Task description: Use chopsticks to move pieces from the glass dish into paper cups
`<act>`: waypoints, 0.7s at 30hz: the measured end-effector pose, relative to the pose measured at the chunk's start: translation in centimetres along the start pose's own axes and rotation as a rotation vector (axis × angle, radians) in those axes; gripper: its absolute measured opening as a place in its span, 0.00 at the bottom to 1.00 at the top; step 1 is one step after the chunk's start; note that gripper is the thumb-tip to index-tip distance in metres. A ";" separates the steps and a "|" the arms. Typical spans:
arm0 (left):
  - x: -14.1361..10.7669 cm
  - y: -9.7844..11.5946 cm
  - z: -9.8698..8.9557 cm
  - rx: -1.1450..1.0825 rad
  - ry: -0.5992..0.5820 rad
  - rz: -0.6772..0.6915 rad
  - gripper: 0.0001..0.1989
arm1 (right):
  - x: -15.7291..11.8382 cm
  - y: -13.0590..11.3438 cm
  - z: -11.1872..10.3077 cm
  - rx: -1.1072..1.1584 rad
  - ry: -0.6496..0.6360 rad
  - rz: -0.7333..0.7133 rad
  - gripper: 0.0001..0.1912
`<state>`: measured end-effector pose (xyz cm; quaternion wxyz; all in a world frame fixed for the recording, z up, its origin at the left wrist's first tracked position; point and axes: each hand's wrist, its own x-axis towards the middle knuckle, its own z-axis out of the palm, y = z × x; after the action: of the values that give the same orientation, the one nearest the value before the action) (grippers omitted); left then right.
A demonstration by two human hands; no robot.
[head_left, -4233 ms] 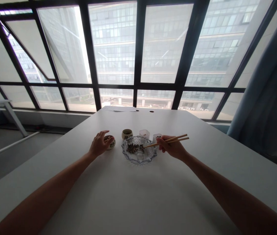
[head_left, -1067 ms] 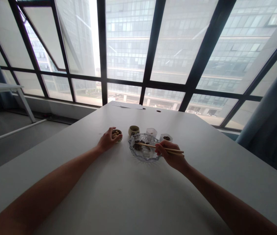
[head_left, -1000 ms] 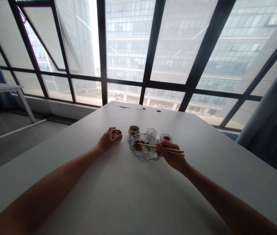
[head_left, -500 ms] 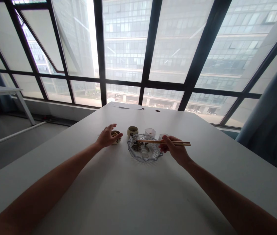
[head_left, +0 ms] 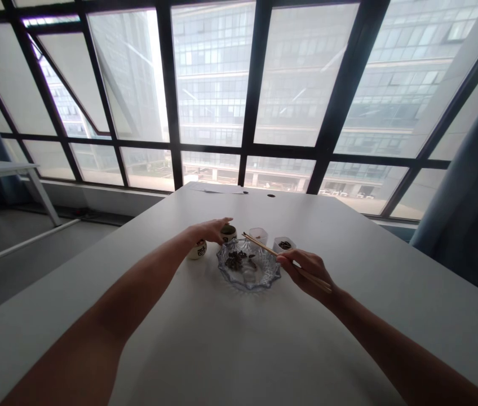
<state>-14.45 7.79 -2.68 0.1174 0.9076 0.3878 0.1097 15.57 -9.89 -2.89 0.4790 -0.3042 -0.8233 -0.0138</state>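
Observation:
My left hand [head_left: 212, 230] reaches over a small cream cup with dark characters [head_left: 198, 250] to a second, similar cup [head_left: 229, 233], green inside. Thumb and fingers are spread apart at the second cup's left side; I cannot tell whether they touch it. In my right hand [head_left: 306, 269] is a pair of wooden chopsticks [head_left: 264, 246], their tips pointing up-left above the far rim of a clear, scalloped glass bowl [head_left: 248, 286]. Dark, small pieces [head_left: 236, 260] lie in the bowl's left part. Whether the chopstick tips hold anything is too small to tell.
Behind the bowl stand a translucent white container [head_left: 258, 233] and another one [head_left: 283, 245] with dark pieces inside. White papers [head_left: 216, 188] lie at the far end of the white table [head_left: 230, 349]. Beyond it are windows; a blue curtain [head_left: 454, 186] hangs at right.
My left hand has shifted right from the first cup to the second. The chopstick tips have lifted from the dark pieces and now angle upward over the bowl's far rim.

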 end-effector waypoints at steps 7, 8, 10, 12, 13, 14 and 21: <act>0.2 0.7 0.4 0.207 0.087 0.050 0.37 | 0.7 0.8 1.5 0.533 0.390 0.643 0.24; 0.1 0.8 0.5 0.237 0.111 0.074 0.35 | 0.8 1.0 1.6 0.584 0.425 0.709 0.26; -0.1 1.1 0.7 0.280 0.150 0.106 0.34 | 0.9 1.2 1.7 0.633 0.454 0.779 0.27; -0.3 1.3 0.9 0.293 0.173 0.116 0.33 | 0.9 1.1 1.7 0.614 0.450 0.762 0.27; -0.4 1.4 1.0 0.292 0.181 0.116 0.32 | 0.8 0.9 1.7 0.580 0.435 0.725 0.26; -0.4 1.4 1.1 0.285 0.186 0.114 0.32 | 0.7 0.7 1.7 0.529 0.410 0.673 0.25; -0.3 1.1 1.5 0.235 0.186 0.087 0.31 | 1.3 -0.2 3.2 0.157 0.038 0.285 0.21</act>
<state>-13.48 6.61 -3.79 -0.0306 0.9170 0.3676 0.1520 12.48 -8.43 -3.50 0.5141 -0.3790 -0.7611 0.1130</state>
